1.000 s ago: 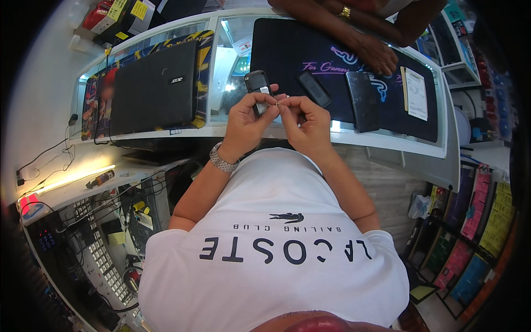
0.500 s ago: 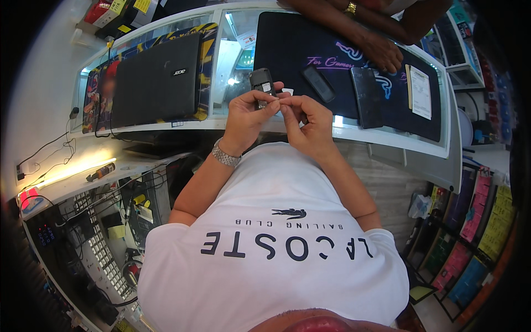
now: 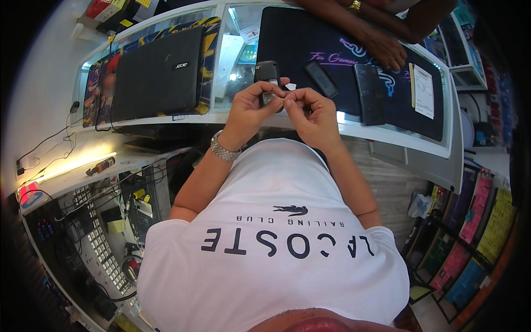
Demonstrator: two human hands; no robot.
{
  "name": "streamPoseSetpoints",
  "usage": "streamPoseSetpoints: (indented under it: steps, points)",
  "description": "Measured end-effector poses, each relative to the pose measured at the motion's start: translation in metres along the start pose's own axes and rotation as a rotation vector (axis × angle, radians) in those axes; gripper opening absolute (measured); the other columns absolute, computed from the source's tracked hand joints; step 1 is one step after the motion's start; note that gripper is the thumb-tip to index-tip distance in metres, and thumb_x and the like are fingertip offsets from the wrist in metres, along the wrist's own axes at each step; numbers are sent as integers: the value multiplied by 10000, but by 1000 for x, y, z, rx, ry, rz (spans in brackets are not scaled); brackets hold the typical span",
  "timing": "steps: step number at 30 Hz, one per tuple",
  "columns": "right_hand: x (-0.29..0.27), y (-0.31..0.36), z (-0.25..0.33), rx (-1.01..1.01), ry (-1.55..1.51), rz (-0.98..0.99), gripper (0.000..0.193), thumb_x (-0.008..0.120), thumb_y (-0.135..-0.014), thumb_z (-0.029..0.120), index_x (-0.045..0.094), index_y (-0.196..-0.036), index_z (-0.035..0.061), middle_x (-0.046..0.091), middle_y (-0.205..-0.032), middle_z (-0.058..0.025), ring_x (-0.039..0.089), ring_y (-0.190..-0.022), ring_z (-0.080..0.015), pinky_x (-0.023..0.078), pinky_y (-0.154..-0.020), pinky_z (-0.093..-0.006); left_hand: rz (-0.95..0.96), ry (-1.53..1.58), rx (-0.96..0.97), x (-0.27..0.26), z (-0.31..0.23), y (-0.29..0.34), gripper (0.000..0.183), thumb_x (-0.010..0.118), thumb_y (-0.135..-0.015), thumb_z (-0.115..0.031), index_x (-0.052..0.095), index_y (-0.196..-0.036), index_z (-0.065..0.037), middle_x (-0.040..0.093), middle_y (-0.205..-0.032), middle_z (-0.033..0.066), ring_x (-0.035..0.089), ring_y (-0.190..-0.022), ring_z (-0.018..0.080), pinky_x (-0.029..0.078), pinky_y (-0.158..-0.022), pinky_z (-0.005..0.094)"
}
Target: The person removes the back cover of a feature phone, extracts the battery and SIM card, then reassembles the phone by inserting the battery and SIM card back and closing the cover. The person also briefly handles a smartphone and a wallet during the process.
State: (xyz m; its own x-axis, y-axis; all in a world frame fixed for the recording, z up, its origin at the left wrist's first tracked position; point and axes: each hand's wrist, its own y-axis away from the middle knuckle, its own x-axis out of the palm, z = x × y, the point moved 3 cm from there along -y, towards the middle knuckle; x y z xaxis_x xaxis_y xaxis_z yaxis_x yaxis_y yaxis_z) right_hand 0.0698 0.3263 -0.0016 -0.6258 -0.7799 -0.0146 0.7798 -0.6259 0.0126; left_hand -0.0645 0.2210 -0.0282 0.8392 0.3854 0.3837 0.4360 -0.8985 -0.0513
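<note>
My left hand [image 3: 250, 109] is closed around a small dark mobile phone [image 3: 268, 70], its upper end rising past the fingers. The phone's back looks uncovered, with pale and metallic parts partly hidden by my fingers. My right hand [image 3: 315, 113] pinches with thumb and forefinger right beside the left thumb. A tiny light piece seems to be between the fingertips, too small to name. Just beyond them, a small white piece [image 3: 290, 87] lies on the black desk mat [image 3: 293, 33]. To its right lies a dark, oblong phone or phone cover [image 3: 321, 78].
A closed black laptop [image 3: 157, 80] covers the left of the glass counter. On the mat's right lie a dark flat tablet-like device [image 3: 369, 95] and a paper pad [image 3: 422, 91]. Another person's hand [image 3: 387, 51] rests at the far side. Cables and tools crowd the lower-left bench [image 3: 105, 232].
The phone in my left hand has tilted, and less of its inside shows. Both hands remain fingertip to fingertip, with the right fingers slightly shifted. The whole view has moved a little.
</note>
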Motion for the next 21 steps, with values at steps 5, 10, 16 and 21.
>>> streamPoseSetpoints:
  steps: [5,10,16,21]
  points:
    - [-6,-5,-1,48,238,101,115,723,-877,102,698,-916,-3,545,-616,26,480,-581,-33,379,-533,-241,51,142,-55,5,-8,0,840,599,-853,103,315,-1601,-154,534,-1479,194,583,-1289,211,482,-1096,364]
    - [-4,-4,15,-6,370,134,100,733,-855,92,723,-907,8,460,-586,50,393,-561,-32,314,-522,-251,129,41,-6,3,-10,-1,1084,530,-770,129,104,-1687,-260,517,-1490,194,556,-1354,255,455,-1120,406]
    - [-3,-5,15,-35,371,120,111,755,-842,95,758,-914,11,478,-582,46,403,-563,-31,324,-530,-241,176,-39,3,5,-11,1,1128,540,-818,141,-43,-1687,-277,507,-1497,194,512,-1413,268,441,-1129,431]
    - [-6,-7,9,26,297,132,101,757,-852,85,766,-921,12,522,-605,58,421,-577,-18,345,-547,-228,167,-116,43,7,-12,3,1100,576,-839,96,-49,-1685,-226,482,-1514,239,517,-1410,312,479,-1119,477]
